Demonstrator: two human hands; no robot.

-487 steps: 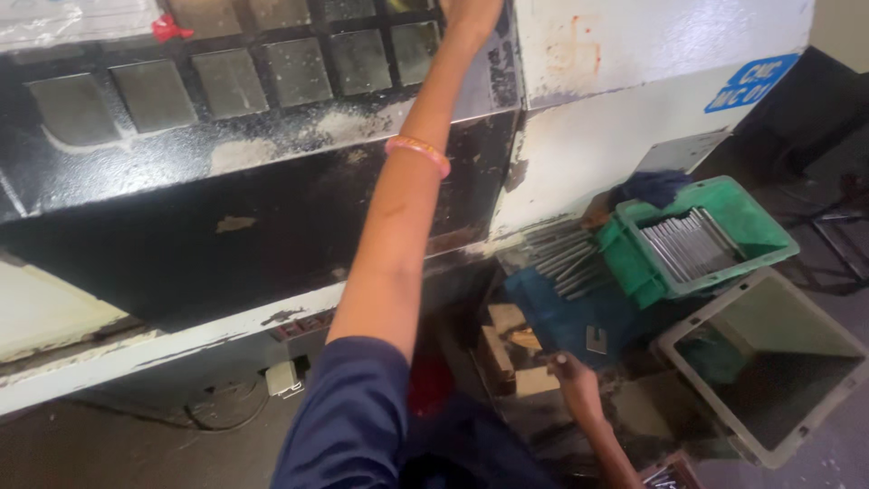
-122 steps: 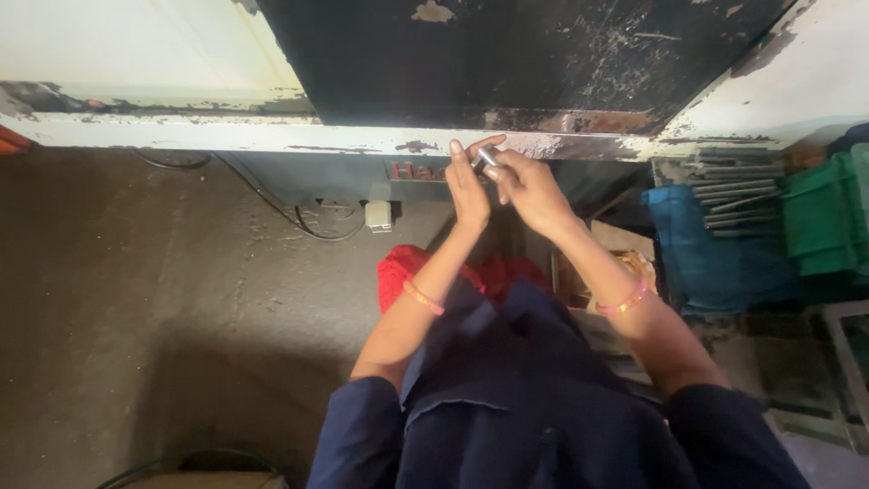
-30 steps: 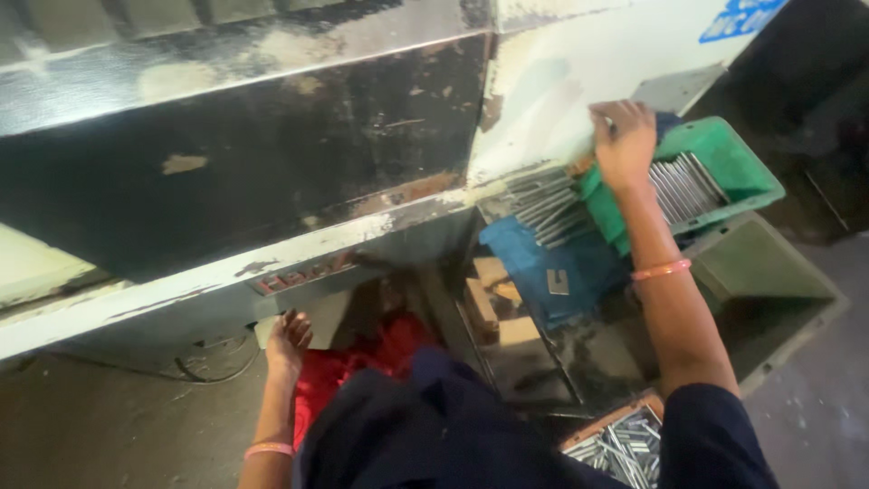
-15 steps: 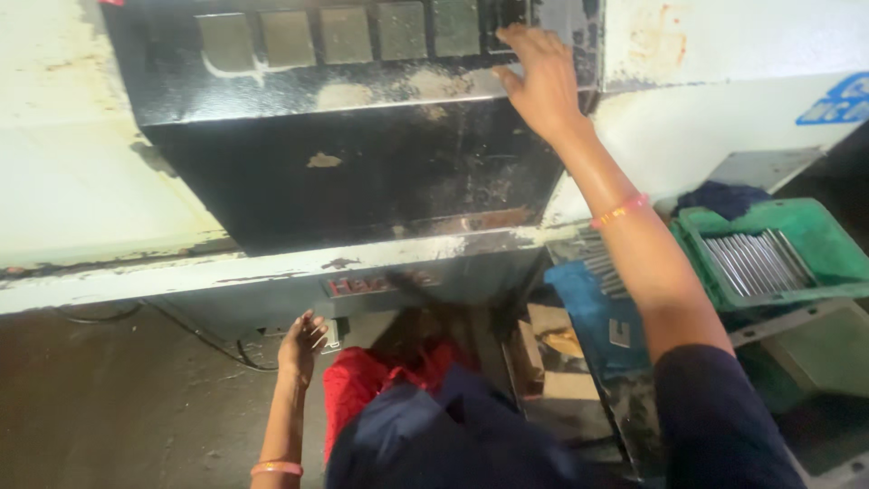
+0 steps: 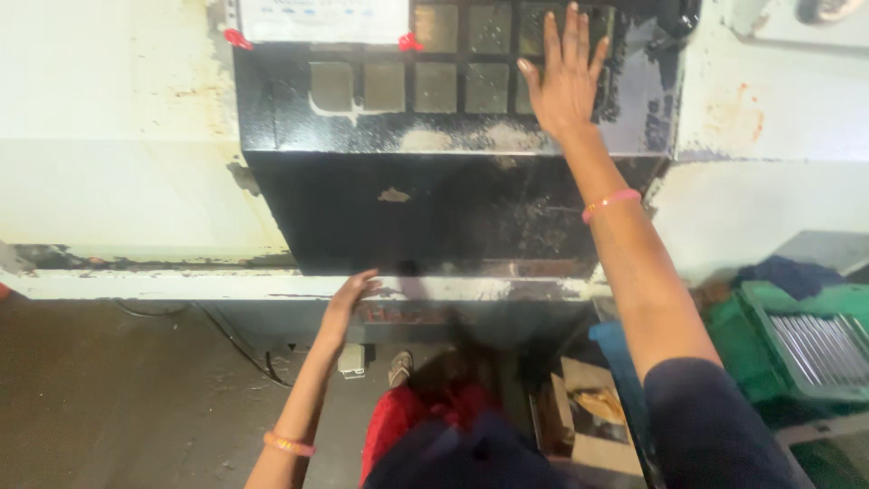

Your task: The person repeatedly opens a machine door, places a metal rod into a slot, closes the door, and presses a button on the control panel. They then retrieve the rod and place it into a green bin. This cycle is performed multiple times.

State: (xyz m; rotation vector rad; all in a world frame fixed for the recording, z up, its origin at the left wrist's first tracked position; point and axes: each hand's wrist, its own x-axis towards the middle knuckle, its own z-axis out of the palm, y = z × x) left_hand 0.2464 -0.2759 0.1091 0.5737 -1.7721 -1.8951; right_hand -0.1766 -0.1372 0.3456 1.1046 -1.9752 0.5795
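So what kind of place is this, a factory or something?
Most likely a machine shop or small factory. The right hand presses flat on the worn button panel of a big, paint-chipped machine, and a green crate of grey metal rods stands beside it.

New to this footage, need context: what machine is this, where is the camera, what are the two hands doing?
There is one view, from a camera worn on the person's head, looking down along their arms. In front stands a large worn white machine housing with a black front panel and a grid of square grey buttons near the top. The right hand is spread flat and open on those buttons. The left hand rests empty on the scuffed white ledge below the panel. Neither hand holds anything. At the lower right sits a green plastic crate filled with thin grey metal rods. A brown cardboard box lies on the floor beside it.
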